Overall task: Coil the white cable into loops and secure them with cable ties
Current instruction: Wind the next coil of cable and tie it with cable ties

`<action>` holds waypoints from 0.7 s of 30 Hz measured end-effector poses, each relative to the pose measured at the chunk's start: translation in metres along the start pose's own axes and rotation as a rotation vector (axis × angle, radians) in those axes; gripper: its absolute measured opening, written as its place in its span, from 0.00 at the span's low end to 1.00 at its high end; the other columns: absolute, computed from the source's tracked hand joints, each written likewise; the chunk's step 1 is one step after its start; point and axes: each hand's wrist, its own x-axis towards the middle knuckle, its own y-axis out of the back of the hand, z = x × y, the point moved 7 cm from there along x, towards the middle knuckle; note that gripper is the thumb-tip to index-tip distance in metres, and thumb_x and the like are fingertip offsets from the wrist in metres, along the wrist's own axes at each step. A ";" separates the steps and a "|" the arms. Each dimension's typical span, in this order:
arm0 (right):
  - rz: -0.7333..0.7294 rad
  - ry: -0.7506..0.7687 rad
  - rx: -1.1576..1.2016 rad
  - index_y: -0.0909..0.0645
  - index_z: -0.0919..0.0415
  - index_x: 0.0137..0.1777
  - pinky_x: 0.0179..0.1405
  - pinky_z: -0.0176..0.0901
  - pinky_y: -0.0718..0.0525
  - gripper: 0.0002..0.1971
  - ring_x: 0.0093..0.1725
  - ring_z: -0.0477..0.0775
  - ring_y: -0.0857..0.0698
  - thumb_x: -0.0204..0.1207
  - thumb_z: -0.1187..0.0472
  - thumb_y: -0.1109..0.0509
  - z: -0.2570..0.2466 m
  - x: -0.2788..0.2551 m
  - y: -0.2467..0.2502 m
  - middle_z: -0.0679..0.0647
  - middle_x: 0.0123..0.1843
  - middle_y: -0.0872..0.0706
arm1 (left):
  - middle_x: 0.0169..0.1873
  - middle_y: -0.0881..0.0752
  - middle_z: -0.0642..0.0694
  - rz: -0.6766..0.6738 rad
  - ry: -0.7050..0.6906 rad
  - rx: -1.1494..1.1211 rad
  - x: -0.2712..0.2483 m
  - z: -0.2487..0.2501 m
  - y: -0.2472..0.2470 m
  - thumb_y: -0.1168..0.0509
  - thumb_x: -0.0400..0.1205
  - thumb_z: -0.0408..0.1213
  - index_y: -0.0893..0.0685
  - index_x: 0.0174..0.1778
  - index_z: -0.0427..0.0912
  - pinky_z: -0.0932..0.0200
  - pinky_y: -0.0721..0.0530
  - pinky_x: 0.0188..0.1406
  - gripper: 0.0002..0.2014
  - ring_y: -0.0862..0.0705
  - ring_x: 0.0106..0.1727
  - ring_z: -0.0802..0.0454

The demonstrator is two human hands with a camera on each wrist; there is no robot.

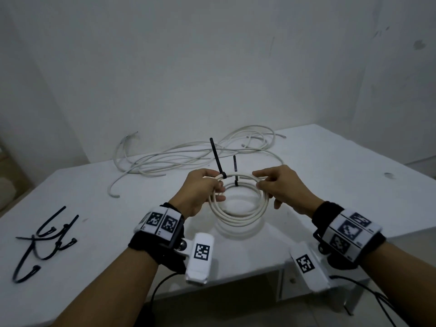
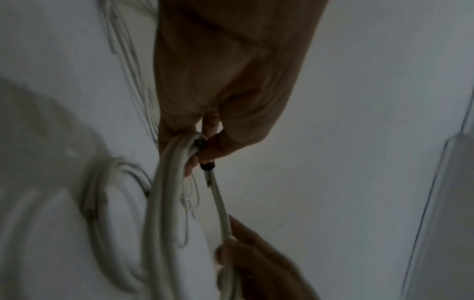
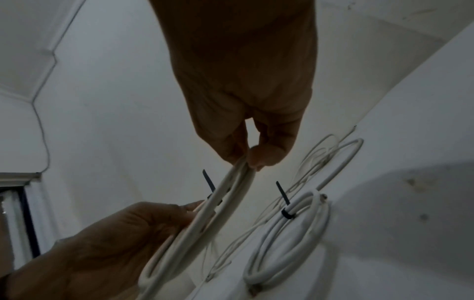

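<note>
While L grip [image 1: 200, 187] clutches tied white coil [image 1: 238, 215], R grip [image 1: 280, 187] pinches opp. side.

bare forearms, black wrist straps [image 1: 151, 246], white bands with black square markers [image 1: 351, 232], white wrist cameras [image 1: 200, 258], black cables [image 1: 368, 293]

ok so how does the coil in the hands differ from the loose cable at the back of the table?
The held coil is wound in neat loops; the loose cable sprawls tangled. The left hand and right hand hold the held coil off the table; the loose cable lies on it. A black cable tie wraps the held coil, none the loose cable. Both are white.
</note>
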 end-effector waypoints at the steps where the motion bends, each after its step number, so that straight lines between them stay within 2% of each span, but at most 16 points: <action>1: 0.002 -0.019 -0.007 0.18 0.63 0.65 0.15 0.36 0.23 0.17 0.19 0.41 0.25 0.76 0.69 0.32 0.004 0.007 0.000 0.53 0.27 0.21 | 0.38 0.18 0.34 0.020 -0.018 0.076 0.006 -0.002 0.001 0.39 0.79 0.17 0.20 0.51 0.30 0.50 0.10 0.34 0.09 0.15 0.38 0.43; 4: -0.016 -0.079 -0.050 0.17 0.63 0.64 0.13 0.35 0.24 0.17 0.24 0.47 0.25 0.75 0.68 0.32 0.017 0.029 -0.002 0.54 0.28 0.21 | 0.35 0.13 0.37 0.068 -0.089 0.353 0.027 -0.008 0.003 0.34 0.76 0.21 0.15 0.45 0.38 0.49 0.10 0.38 0.09 0.12 0.37 0.41; 6: -0.038 -0.122 -0.088 0.17 0.62 0.64 0.13 0.34 0.25 0.17 0.26 0.48 0.24 0.75 0.68 0.32 0.027 0.043 -0.004 0.54 0.29 0.20 | 0.36 0.12 0.40 0.087 -0.137 0.502 0.040 -0.011 0.002 0.33 0.76 0.24 0.13 0.52 0.38 0.56 0.11 0.38 0.11 0.13 0.37 0.46; 9: -0.068 -0.190 -0.155 0.17 0.62 0.63 0.13 0.32 0.26 0.17 0.28 0.48 0.23 0.74 0.69 0.33 0.038 0.061 -0.010 0.54 0.32 0.19 | 0.47 0.12 0.42 0.094 -0.165 0.667 0.060 -0.018 -0.002 0.33 0.77 0.27 0.13 0.60 0.37 0.58 0.15 0.49 0.15 0.14 0.50 0.47; 11: -0.090 -0.228 -0.187 0.17 0.61 0.62 0.13 0.32 0.27 0.17 0.28 0.49 0.22 0.73 0.69 0.33 0.045 0.070 -0.013 0.54 0.33 0.19 | 0.54 0.12 0.42 0.087 -0.161 0.779 0.070 -0.023 -0.003 0.34 0.77 0.29 0.14 0.61 0.40 0.58 0.17 0.57 0.17 0.15 0.56 0.47; 14: -0.116 -0.254 -0.241 0.17 0.59 0.62 0.12 0.30 0.29 0.17 0.28 0.49 0.22 0.74 0.69 0.34 0.052 0.078 -0.015 0.53 0.33 0.19 | 0.59 0.13 0.45 0.084 -0.129 0.888 0.079 -0.028 -0.002 0.33 0.76 0.33 0.15 0.63 0.45 0.53 0.18 0.61 0.18 0.16 0.60 0.48; 17: -0.158 -0.262 -0.290 0.21 0.56 0.64 0.15 0.32 0.27 0.17 0.30 0.48 0.20 0.76 0.64 0.32 0.054 0.080 -0.016 0.52 0.36 0.18 | 0.64 0.16 0.45 0.067 -0.108 0.939 0.084 -0.031 -0.001 0.34 0.78 0.39 0.19 0.68 0.46 0.52 0.19 0.63 0.20 0.18 0.63 0.47; 19: -0.175 -0.265 -0.304 0.23 0.55 0.64 0.17 0.34 0.25 0.16 0.31 0.49 0.18 0.77 0.57 0.30 0.052 0.083 -0.012 0.51 0.39 0.18 | 0.64 0.17 0.44 0.074 -0.103 0.930 0.088 -0.029 0.003 0.33 0.79 0.44 0.20 0.69 0.44 0.51 0.20 0.64 0.22 0.18 0.64 0.46; 21: -0.167 -0.257 -0.331 0.22 0.57 0.61 0.20 0.37 0.23 0.14 0.33 0.51 0.17 0.78 0.55 0.32 0.049 0.090 -0.005 0.51 0.40 0.18 | 0.61 0.15 0.44 0.104 -0.126 0.903 0.092 -0.020 0.008 0.32 0.79 0.45 0.18 0.65 0.43 0.51 0.20 0.63 0.20 0.17 0.61 0.47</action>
